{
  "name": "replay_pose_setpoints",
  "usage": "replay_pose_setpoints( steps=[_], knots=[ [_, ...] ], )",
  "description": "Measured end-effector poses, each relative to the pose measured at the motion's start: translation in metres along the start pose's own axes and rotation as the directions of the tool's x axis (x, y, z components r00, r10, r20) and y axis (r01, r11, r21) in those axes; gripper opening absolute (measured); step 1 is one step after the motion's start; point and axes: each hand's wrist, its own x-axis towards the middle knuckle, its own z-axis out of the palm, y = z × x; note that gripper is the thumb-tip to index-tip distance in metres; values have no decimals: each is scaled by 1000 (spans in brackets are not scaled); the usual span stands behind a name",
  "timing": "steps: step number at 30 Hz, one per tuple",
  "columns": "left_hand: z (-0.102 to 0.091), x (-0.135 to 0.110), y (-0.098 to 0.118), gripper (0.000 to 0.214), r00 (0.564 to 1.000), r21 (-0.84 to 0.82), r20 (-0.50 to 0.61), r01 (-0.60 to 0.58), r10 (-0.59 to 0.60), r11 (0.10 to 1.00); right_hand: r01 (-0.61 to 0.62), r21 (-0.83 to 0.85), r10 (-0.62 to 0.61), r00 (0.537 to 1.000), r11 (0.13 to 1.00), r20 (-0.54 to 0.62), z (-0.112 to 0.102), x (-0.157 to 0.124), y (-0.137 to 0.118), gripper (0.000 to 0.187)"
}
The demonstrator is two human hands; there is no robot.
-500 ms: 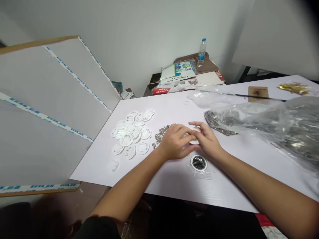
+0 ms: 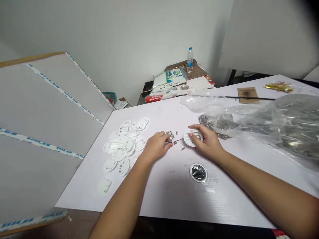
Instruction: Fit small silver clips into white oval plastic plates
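Observation:
My left hand [image 2: 156,148] rests on the white board with its fingertips at a small heap of metal pieces [image 2: 170,135]. A thin metal strip [image 2: 175,141] lies at those fingertips, and I cannot tell whether it is pinched. My right hand [image 2: 208,142] holds a round white plastic disc [image 2: 192,137] with slots and metal bits in it. Left of my left hand lie several overlapping white discs [image 2: 119,149]. Below my right hand, a metal ring with a dark centre [image 2: 198,173] sits on clear film.
A large clear plastic bag [image 2: 279,122] holding metal parts lies right of my right hand. Farther back are a wooden square [image 2: 248,95], gold foil [image 2: 278,87], a black rod [image 2: 249,98] and a water bottle [image 2: 190,60] on a cluttered side table. Large grey panels [image 2: 45,132] lean at left.
My left hand has let go of the disc and moved left to the metal pieces. The disc now shows under my right hand. The heap of metal pieces looks smaller, and the view has shifted.

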Motion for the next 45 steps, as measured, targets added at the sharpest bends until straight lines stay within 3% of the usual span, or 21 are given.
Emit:
replay_pose_setpoints(
  steps=[3, 8, 11, 16, 20, 23, 28, 31, 34, 38, 42, 45],
  knots=[
    [-5, 0, -4, 16, 1000, -65, -20, -20, 19, 998, 16, 1, -16, 999, 1000, -35, -1, 0, 3, 28],
    [-13, -1, -12, 16, 981, -325, -85, 138, -174, 936, 9, 15, -8, 997, 1000, -83, -1, -1, 8, 30],
    [-11, 0, -10, 28, 963, -424, -160, 130, -215, 896, 32, 17, -31, 997, 999, -71, 0, -1, 8, 29],
    [1, 1, 0, 30, 970, -329, -51, 210, -239, 921, 98, -1, -98, 993, 995, -67, 2, 0, 7, 28],
    [8, 3, 2, 26, 963, -221, -56, 245, -263, 944, 137, -36, -139, 988, 990, -63, 2, 0, 6, 26],
    [12, 5, 2, 24, 961, -182, -61, 253, -268, 950, 88, 11, -88, 996, 996, -9, 2, -1, 4, 27],
    [15, 6, 3, 20, 967, -174, -65, 230, -244, 958, 60, -11, -60, 998, 998, 23, 1, -2, -1, 30],
    [14, 6, 4, 20, 963, -270, -83, 225, -256, 936, 51, -51, -50, 999, 997, 13, 1, -2, -3, 32],
    [12, 6, 4, 24, 951, -507, -112, 195, -289, 840, 14, 2, -14, 999, 1000, 35, 1, -2, -5, 33],
    [12, 8, 6, 26, 954, -795, -92, 103, -286, 598, 21, 53, -24, 998, 998, 59, 4, -3, -8, 36],
    [14, 8, 12, 29, 967, -921, -1, 99, -255, 378, -69, 152, 49, 990, 986, 133, 7, -6, -8, 35],
    [15, 7, 15, 31, 966, -946, 19, 101, -257, 308, -149, 259, 100, 976, 954, 196, 9, -8, -9, 33]
  ],
)
